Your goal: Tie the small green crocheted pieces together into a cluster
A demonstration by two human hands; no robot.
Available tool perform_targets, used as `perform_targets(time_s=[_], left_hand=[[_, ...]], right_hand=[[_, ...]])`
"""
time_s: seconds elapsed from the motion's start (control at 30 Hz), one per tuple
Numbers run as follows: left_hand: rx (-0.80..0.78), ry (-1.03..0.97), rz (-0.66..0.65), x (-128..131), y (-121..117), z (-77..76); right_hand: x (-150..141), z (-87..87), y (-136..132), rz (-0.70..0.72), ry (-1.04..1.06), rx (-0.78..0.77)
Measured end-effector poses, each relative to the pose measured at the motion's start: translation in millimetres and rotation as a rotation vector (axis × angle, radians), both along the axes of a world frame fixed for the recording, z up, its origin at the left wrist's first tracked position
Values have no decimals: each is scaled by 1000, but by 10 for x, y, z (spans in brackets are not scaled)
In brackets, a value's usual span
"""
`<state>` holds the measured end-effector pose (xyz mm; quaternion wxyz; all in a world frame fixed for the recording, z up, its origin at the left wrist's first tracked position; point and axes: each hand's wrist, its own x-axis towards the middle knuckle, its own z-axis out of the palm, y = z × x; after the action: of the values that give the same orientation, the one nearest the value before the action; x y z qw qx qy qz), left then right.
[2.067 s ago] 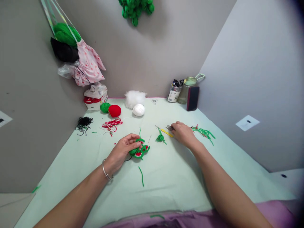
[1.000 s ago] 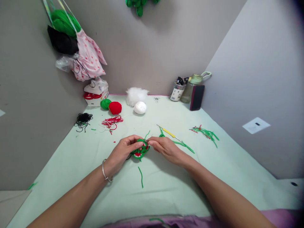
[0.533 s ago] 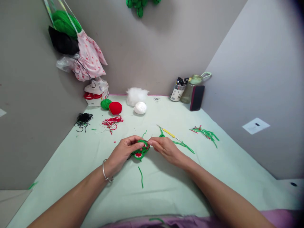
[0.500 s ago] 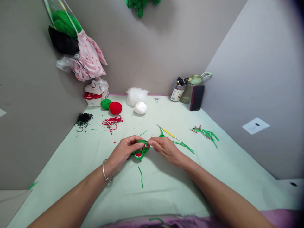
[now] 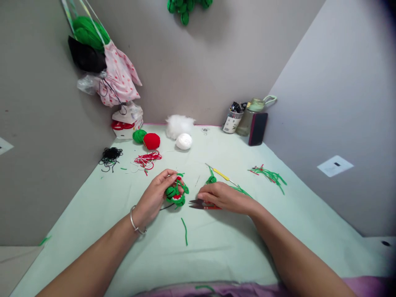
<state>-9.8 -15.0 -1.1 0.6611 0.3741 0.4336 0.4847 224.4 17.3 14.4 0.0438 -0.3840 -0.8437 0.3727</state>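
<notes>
My left hand is closed on a small green crochet piece with red and white patches, a thin black strand trailing below it. To its right, my right hand grips orange-handled thread snips, whose dark blades point left toward the crochet piece without touching it. Just beyond my right hand lie a small green crochet ball and a yellow-handled crochet hook. A needle rests on the table between the hands. A loose green yarn piece lies in front of them.
Balls of green, red and white yarn sit at the back beside white stuffing. Black yarn lies left, green yarn scraps right. A pen cup, bottle and phone stand at the back right.
My right hand took up the snips, held them at the crochet piece, then drew back right and nearer me. The upper green yarn tail came off. My left hand now tilts the piece, moved slightly left.
</notes>
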Motion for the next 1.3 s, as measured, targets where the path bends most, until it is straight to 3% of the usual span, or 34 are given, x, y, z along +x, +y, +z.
perform_targets(time_s=[0.1, 0.23, 0.33, 0.53, 0.73, 1.0, 1.13, 1.3], left_hand=[[-8, -8, -27, 12, -19, 6], [-17, -10, -109, 48, -64, 31], [-27, -28, -132, 67, -79, 47], [-18, -13, -98, 61, -66, 21], [25, 58, -182, 61, -83, 9], [105, 30, -361, 42, -78, -64], [109, 27, -392, 23, -68, -79], [140, 37, -330, 42, -74, -33]], right_hand=[[-56, -30, -40, -115, 145, 62], [-160, -75, -108, -164, 400, -35], [-202, -85, -138, -153, 426, -34], [-166, 34, -117, -265, 477, 77], [-150, 56, -90, -445, 740, -114], [-138, 8, -14, -650, 907, -189], [-100, 47, -20, -576, 919, -207], [-96, 92, -91, -406, 902, -146]])
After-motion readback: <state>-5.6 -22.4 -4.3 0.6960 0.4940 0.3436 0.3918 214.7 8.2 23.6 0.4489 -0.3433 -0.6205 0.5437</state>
